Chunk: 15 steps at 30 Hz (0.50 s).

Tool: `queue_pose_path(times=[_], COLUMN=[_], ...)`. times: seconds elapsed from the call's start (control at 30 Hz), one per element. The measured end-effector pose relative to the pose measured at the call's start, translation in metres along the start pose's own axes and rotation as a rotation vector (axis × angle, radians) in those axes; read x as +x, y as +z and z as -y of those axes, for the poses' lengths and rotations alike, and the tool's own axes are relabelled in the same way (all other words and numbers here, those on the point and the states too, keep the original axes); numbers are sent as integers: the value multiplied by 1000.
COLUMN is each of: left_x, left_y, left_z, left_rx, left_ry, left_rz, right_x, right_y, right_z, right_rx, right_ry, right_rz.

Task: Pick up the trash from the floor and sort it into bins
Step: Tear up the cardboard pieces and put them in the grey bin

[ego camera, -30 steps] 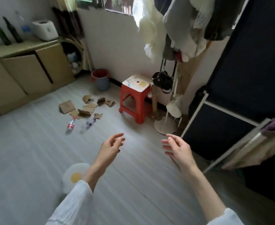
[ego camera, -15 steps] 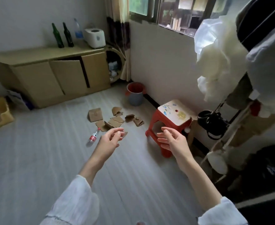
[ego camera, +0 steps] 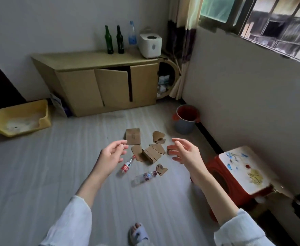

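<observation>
Lying flat, both bottles (ego camera: 144,177) seemingly point cardboardward (ego camera: 151,153).

torn brown cardboard pieces (ego camera: 150,150) scattered flat on the grey floor (ego camera: 39,174), two small clear plastic bottles (ego camera: 127,166) lying on their sides just beside them, red-rimmed grey bucket (ego camera: 185,121) upright near the wall
</observation>
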<state>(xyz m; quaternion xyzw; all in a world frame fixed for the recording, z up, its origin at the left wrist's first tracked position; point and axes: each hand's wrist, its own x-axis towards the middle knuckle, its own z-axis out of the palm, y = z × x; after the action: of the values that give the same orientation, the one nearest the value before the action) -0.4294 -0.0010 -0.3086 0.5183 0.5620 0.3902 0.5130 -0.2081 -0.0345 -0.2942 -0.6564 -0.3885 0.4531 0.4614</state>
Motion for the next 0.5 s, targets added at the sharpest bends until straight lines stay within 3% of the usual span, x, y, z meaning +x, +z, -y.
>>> queue_pose_path(times=[0.5], left_x=[302], left_y=[-112], left_z=[-44], left_rx=[14], left_ry=[31], left_rz=[-10], right_x=[269], right_y=[163], right_z=[98], right_rx=[31], right_ry=[12], right_rz=[14])
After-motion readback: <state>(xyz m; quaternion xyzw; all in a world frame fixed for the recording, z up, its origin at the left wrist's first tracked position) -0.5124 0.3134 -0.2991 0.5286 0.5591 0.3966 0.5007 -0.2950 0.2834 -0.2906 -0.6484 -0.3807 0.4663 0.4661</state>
